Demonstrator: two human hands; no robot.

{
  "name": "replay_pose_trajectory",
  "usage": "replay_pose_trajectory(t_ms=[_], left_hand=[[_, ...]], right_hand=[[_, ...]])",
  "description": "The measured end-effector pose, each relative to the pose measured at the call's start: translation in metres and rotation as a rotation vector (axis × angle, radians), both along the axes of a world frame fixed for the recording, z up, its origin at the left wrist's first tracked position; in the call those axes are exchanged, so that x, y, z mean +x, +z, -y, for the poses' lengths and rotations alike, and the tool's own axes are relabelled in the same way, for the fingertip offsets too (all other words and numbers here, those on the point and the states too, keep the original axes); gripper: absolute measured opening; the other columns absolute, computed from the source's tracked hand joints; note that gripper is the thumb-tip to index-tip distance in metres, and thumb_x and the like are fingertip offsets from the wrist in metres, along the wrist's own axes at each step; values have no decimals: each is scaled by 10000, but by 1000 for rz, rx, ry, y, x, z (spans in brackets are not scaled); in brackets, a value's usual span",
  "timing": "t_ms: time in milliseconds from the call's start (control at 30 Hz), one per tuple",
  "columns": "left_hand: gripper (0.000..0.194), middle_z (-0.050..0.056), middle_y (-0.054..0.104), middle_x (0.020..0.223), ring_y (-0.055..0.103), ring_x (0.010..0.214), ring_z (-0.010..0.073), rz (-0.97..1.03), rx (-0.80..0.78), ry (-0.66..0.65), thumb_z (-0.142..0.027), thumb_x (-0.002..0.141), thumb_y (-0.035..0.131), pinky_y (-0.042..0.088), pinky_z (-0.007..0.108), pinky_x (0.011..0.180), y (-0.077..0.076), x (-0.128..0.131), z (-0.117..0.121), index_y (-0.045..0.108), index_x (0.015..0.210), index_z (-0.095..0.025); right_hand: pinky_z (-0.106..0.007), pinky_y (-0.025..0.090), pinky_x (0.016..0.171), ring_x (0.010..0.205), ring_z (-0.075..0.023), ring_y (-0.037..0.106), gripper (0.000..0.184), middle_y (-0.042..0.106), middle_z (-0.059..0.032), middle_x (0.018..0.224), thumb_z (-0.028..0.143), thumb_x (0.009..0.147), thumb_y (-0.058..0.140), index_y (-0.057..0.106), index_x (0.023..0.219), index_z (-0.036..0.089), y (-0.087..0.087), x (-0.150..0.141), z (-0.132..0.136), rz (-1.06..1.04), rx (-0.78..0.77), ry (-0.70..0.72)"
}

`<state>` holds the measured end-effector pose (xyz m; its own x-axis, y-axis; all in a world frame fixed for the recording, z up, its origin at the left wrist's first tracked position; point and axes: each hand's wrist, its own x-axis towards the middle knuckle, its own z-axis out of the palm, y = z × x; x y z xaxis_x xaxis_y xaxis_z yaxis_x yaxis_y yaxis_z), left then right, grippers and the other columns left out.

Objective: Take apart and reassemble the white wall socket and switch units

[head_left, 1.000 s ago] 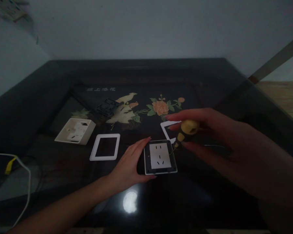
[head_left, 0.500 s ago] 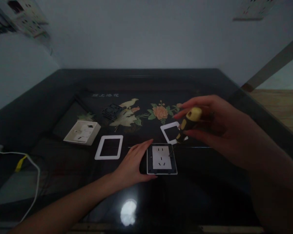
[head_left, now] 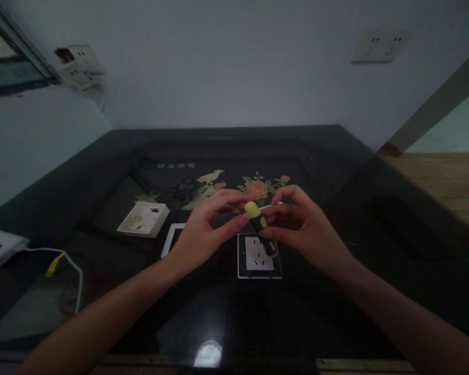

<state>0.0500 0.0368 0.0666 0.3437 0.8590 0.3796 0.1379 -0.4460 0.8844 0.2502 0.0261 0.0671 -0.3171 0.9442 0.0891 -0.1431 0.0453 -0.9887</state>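
A screwdriver point(head_left: 261, 225) with a black and yellow handle is tilted above the table, its yellow end up. The fingers of my right hand point(head_left: 297, 221) are closed on the handle from the right. My left hand point(head_left: 214, 221) pinches the yellow end between thumb and fingers. Below the handle lies a wall socket point(head_left: 256, 260) with a white slotted face and a dark surround, partly covered by the screwdriver. The screwdriver's shaft cannot be made out. One white frame point(head_left: 171, 237) lies partly behind my left hand; another is mostly hidden behind my right.
A white mounting box point(head_left: 144, 219) sits at the left, with a black plastic part point(head_left: 185, 188) behind it. A white device point(head_left: 2, 247) with a cable point(head_left: 80, 281) and yellow tag lies at the far left. The dark glossy table point(head_left: 336, 323) reaches the wall.
My left hand has let go of the wall socket and moved up to the screwdriver's yellow end. My right hand has brought the screwdriver left, over the socket. The view has shifted slightly.
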Motion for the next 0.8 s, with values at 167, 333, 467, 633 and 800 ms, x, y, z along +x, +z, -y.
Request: replay_pose_trajectory(t_ms=[167, 333, 467, 633, 800], left_hand=[[137, 38, 689, 1056, 650, 1036, 196, 185, -51, 3, -311, 868, 696, 534, 352, 921, -1, 10, -1, 677, 959, -211], [160, 7, 712, 919, 717, 793, 166, 358, -82, -30, -362, 939, 599, 614, 301, 698, 9, -7, -3, 587, 1041, -240], [143, 5, 694, 916, 713, 790, 141, 306, 37, 70, -289, 944, 602, 620, 255, 712, 11, -18, -4, 639, 1059, -213], [143, 3, 691, 878, 693, 771, 145, 210, 64, 94, -297, 945, 601, 609, 264, 694, 1, -19, -3, 655, 1059, -230], [148, -4, 682, 880, 687, 760, 165, 156, 90, 111, -328, 949, 592, 594, 301, 677, -1, -18, 0, 656, 1075, -288]], right_hand=[[-251, 594, 682, 763, -126, 724, 393, 723, 44, 832, 274, 707, 807, 463, 897, 258, -5, -8, 5, -35, 53, -37], [-381, 585, 837, 965, -185, 698, 201, 699, -65, 1055, 358, 888, 628, 567, 1033, 233, -28, 15, 12, 245, 227, -110], [-558, 464, 1026, 1255, -295, 555, 476, 573, -124, 1350, 417, 817, 712, 549, 1238, 266, -54, 35, 19, 611, 333, 72], [-590, 320, 1129, 1452, -354, 277, 887, 266, -169, 1583, 532, 681, 793, 406, 1430, 259, -69, 39, 20, 835, 343, 256], [-592, 350, 1112, 1435, -344, 318, 812, 291, -148, 1572, 422, 739, 778, 384, 1438, 295, -74, 38, 20, 837, 314, 275]])
